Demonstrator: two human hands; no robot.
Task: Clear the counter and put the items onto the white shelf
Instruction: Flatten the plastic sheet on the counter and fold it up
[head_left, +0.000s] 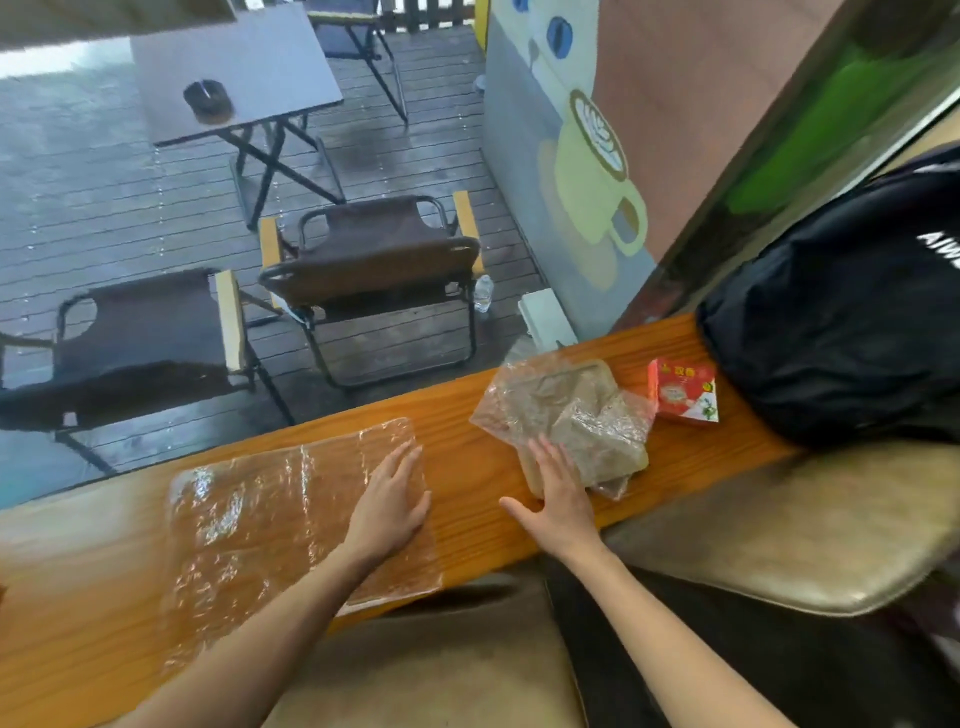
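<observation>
A flat clear plastic bag (249, 514) lies spread on the orange wooden counter (467, 431). My left hand (392, 501) rests flat on its right part, fingers together and extended. To the right sits a crumpled clear bag holding a beige flat item (571, 410). My right hand (558, 491) lies palm down on its near edge, fingers spread, not gripping. A small red carton (683, 389) stands just beyond it, beside a black bag (841, 322). No white shelf is in view.
Two tan padded stool seats (779, 530) sit under the counter's near edge. Beyond the window are folding chairs (374, 265), a folding table (234, 67) with an ashtray, and wet decking. A painted wall and window frame rise at the right.
</observation>
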